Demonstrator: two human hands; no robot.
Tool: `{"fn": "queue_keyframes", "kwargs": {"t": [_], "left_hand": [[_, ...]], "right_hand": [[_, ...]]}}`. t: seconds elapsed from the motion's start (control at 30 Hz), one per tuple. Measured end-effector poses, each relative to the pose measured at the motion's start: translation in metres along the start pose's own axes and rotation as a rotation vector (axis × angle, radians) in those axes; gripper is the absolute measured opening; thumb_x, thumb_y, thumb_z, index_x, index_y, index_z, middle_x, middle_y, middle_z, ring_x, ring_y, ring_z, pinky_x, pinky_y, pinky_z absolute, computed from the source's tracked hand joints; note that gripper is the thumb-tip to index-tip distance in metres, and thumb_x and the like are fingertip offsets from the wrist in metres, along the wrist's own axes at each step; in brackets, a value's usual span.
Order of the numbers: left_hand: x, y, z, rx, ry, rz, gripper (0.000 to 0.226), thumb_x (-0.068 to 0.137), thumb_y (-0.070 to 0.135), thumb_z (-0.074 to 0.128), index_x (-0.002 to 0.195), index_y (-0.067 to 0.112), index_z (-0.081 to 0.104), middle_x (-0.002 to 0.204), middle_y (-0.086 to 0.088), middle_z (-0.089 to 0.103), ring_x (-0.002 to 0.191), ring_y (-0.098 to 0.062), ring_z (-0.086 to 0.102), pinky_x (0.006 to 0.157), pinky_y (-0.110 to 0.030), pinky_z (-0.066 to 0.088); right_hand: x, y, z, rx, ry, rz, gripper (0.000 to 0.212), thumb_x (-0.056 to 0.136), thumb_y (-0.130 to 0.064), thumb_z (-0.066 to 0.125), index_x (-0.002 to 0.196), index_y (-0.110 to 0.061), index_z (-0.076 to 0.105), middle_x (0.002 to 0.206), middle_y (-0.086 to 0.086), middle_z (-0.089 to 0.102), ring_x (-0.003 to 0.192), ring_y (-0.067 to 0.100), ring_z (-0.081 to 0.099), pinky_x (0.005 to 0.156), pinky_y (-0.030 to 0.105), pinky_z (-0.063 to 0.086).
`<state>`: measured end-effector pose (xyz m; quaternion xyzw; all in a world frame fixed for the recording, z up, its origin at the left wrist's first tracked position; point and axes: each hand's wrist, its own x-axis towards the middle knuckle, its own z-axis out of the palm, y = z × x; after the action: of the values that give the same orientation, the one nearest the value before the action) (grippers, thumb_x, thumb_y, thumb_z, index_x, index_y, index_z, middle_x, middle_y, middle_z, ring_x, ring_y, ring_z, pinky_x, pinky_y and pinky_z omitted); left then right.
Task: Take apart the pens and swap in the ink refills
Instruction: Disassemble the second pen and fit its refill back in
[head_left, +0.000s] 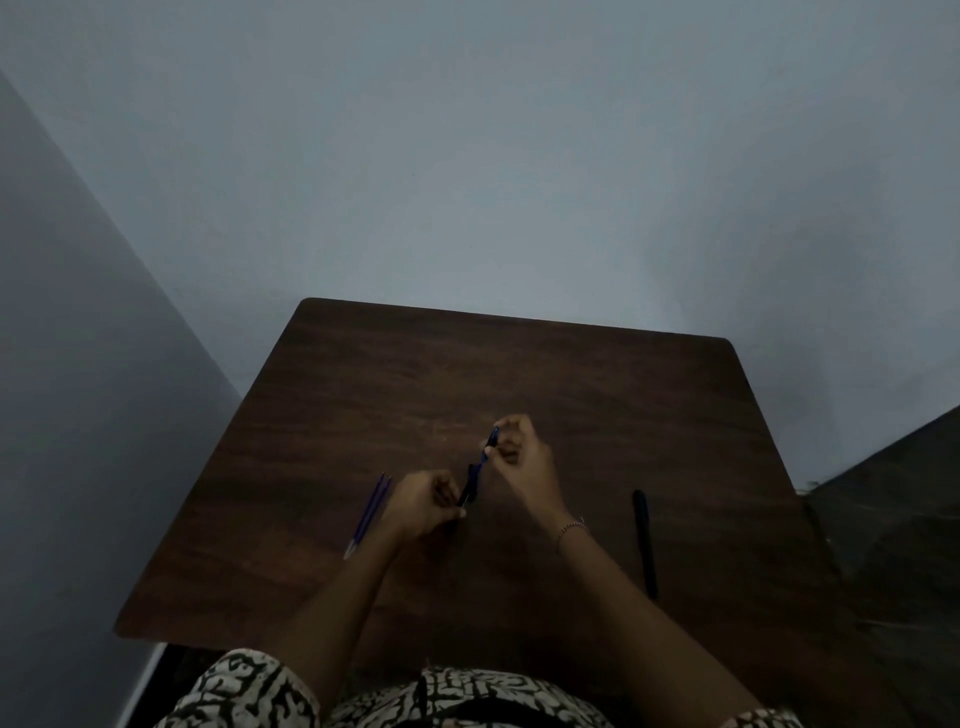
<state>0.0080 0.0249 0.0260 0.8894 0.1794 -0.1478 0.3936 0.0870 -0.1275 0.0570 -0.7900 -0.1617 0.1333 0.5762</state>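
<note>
Mid-task, by the look of it. Left hand (423, 501) grips the dark barrel (470, 486) low over the worktop (519, 374); right hand (519, 457) pinches a blue refill (488, 449) at the barrel's upper end; going in or coming out, can't tell. Two spare refills (370, 512) lie side by side just left of the left hand. A second black pen (644, 540) sits well right, apparently untouched. That pen looks left to do.

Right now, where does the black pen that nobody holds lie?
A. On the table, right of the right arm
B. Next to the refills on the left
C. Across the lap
A: the black pen lies on the table, right of the right arm, untouched.
</note>
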Motion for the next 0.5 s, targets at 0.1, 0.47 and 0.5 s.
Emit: {"fn": "queue_keyframes", "kwargs": {"t": [0.1,0.47,0.5], "left_hand": [[0.0,0.002,0.0,0.002,-0.008,0.013,0.025,0.074,0.021,0.075,0.074,0.035,0.054,0.081,0.012,0.062,0.079,0.0,0.058,0.061,-0.015,0.042],[0.002,0.017,-0.008,-0.01,0.057,0.061,0.025,0.072,0.021,0.077,0.071,0.033,0.056,0.076,0.012,0.064,0.073,0.002,0.059,0.062,-0.014,0.046],[0.002,0.018,-0.008,-0.013,0.048,0.062,0.025,0.072,0.02,0.076,0.071,0.034,0.055,0.077,0.012,0.064,0.074,0.002,0.059,0.062,-0.014,0.045]], "right_hand": [[0.002,0.002,0.0,-0.006,-0.013,0.041,0.033,0.083,-0.011,0.067,0.108,-0.024,0.05,0.094,-0.003,0.066,0.085,0.005,0.065,0.069,0.014,0.051],[0.006,-0.002,-0.003,-0.07,-0.077,0.093,0.019,0.08,-0.009,0.071,0.097,-0.015,0.064,0.097,0.008,0.07,0.091,0.017,0.066,0.078,0.03,0.057],[0.007,-0.003,-0.003,-0.077,-0.075,0.095,0.018,0.079,-0.01,0.072,0.095,-0.014,0.065,0.095,0.009,0.07,0.09,0.018,0.067,0.078,0.031,0.056]]}}
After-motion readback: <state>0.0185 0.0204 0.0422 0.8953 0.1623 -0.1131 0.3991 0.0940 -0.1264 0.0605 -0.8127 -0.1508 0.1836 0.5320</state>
